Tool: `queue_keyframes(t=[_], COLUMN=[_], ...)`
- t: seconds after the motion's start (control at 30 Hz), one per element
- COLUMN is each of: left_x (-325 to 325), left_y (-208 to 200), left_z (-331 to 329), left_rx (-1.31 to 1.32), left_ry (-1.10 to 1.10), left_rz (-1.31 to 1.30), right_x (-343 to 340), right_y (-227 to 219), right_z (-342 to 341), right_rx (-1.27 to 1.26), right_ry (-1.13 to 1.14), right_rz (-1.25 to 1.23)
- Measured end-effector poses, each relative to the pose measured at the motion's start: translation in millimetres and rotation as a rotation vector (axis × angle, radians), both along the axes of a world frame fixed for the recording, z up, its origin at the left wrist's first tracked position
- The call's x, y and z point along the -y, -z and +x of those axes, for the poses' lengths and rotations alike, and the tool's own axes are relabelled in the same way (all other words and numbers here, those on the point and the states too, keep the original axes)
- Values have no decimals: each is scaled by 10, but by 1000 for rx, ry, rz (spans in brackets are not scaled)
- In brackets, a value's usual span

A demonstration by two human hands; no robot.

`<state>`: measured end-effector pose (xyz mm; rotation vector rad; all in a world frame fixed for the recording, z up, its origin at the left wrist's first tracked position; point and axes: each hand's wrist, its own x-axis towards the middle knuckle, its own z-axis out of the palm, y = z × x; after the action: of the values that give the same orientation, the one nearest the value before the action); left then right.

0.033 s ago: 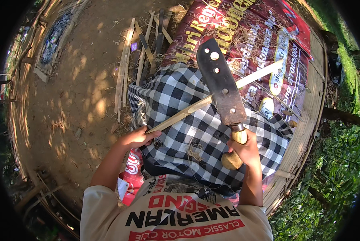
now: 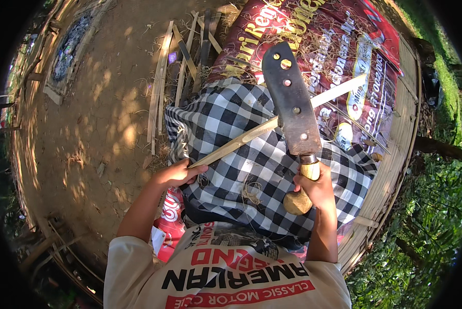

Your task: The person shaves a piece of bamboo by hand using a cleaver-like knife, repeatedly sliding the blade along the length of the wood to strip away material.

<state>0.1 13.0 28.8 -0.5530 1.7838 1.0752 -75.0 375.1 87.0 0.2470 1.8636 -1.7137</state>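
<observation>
My left hand [image 2: 178, 173] is closed round the near end of a pale wooden strip [image 2: 236, 146]. The strip slants up to the right over my lap, which a black-and-white checked cloth [image 2: 231, 193] covers. In my right hand [image 2: 317, 185] is the handle of a broad machete [image 2: 292, 103], its dark blade pierced by several holes and pointing away from me. The handle is wooden with a rounded knob at its end. The blade lies across the strip and hides part of it; whether the edge bites into the wood I cannot tell.
Several wooden strips [image 2: 161, 87] lie on the bare earth [image 2: 102, 129] at the far left. A dark red printed banner [image 2: 241, 46], strewn with curly shavings [image 2: 318, 41], spreads ahead over a slatted bamboo platform [image 2: 382, 190]. Green plants [image 2: 421, 226] grow beyond its right edge.
The machete has shifted slightly to the right along the strip, its tip also a little farther away. My left hand and the strip are nearly where they were.
</observation>
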Motion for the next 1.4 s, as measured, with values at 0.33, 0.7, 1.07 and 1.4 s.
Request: queue_keyframes(t=[0.33,0.7,1.07,1.4], left_x=[-32,19,23,-15], left_y=[-40,19,142,144], left_z=[-60,-29,158,189], left_rx=[-29,101,-60,-87], left_ry=[-65,-14,-186,-217], left_rz=[24,23,3,7], right_x=[73,162,129,108], right_y=[85,155,45,121], right_z=[49,222,322,294], right_rx=[34,44,-45,18], right_ry=[174,5,-126,-114], right_rz=[-127,-4,74,-10])
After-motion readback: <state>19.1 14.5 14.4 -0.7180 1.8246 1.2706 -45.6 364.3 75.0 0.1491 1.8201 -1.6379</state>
